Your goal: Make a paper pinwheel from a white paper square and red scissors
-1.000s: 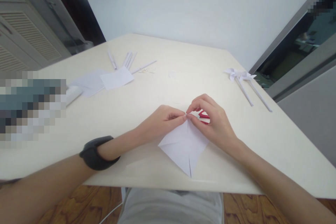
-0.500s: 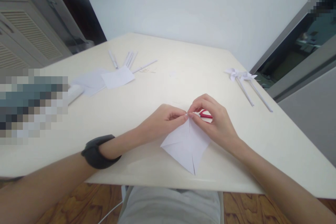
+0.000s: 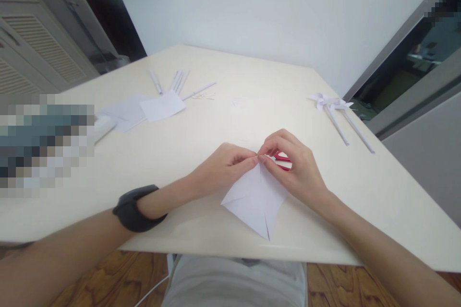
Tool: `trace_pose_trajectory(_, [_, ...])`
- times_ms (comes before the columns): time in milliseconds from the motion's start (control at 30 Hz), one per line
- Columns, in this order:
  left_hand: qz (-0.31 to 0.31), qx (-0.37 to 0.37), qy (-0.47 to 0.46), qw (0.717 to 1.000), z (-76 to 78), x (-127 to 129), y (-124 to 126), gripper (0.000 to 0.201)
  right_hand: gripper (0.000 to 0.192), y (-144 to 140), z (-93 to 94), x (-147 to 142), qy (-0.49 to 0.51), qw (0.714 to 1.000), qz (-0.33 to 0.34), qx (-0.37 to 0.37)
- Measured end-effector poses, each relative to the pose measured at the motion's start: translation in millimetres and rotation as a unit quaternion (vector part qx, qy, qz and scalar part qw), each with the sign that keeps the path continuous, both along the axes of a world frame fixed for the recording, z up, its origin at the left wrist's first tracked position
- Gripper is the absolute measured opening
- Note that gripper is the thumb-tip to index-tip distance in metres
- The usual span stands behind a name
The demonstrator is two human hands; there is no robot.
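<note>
White paper square [image 3: 254, 199], slit along its diagonals, lies on the cream table [image 3: 201, 153] near the front edge.

Head view: the left hand [image 3: 225, 168] and right hand [image 3: 295, 168] meet at the sheet's far corner, each with thumb and forefinger pinched shut on a cut flap, so the tips stay aligned while the rest lies flat. Red scissors [image 3: 282, 158] lie under the right hand. Finished paper pinwheels [image 3: 329, 103] rest well apart at right; spare paper sheets [image 3: 147, 109] and rolled paper sticks [image 3: 176, 84] lie far left.

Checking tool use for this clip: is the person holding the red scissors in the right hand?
No: the right hand pinches the folded paper with the left hand, while the scissors lie on the table.
</note>
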State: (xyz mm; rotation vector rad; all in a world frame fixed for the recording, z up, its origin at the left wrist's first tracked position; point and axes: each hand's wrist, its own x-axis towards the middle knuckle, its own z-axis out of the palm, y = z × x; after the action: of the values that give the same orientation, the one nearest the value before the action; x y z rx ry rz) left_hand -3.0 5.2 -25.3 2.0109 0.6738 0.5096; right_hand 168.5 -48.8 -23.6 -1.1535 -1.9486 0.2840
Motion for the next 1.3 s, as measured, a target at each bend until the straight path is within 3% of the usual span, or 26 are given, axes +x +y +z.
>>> trace_pose_trajectory(1300, [0.011,-0.074,-0.033,0.997,0.5,1.0,-1.0,0.031,0.013,-4.5,-0.3,-0.2,-0.005,0.998,-0.006,0.059])
